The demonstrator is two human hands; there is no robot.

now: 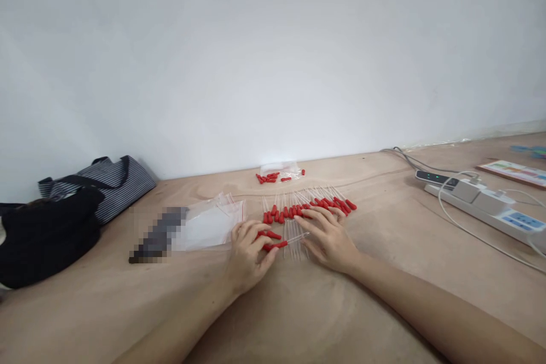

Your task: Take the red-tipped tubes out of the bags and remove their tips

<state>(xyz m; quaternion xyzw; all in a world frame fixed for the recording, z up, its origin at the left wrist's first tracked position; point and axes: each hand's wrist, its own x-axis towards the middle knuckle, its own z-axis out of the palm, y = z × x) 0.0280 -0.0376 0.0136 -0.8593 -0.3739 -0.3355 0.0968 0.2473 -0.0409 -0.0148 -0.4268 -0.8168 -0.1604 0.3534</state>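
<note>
In the head view, my left hand (249, 253) is closed round red rubber bulbs, gripping a dropper (279, 245) whose clear tube points right. Another red bulb shows between its fingers. The tube's tip reaches the gap between thumb and forefinger of my right hand (328, 239), whose fingers are apart and lie over the near edge of a row of droppers (294, 210). Those droppers lie side by side, red bulbs toward me and clear tubes away. Beneath the held dropper, between both hands, are several bare clear tubes (294, 253).
Clear zip bags (209, 224) lie left of my left hand, beside a blurred dark item (160, 233). Loose red bulbs (268, 178) and a clear bag (281, 169) sit near the wall. A striped bag (123, 182) and black cloth (46, 239) stand left; a power strip (490, 210) with cables lies right.
</note>
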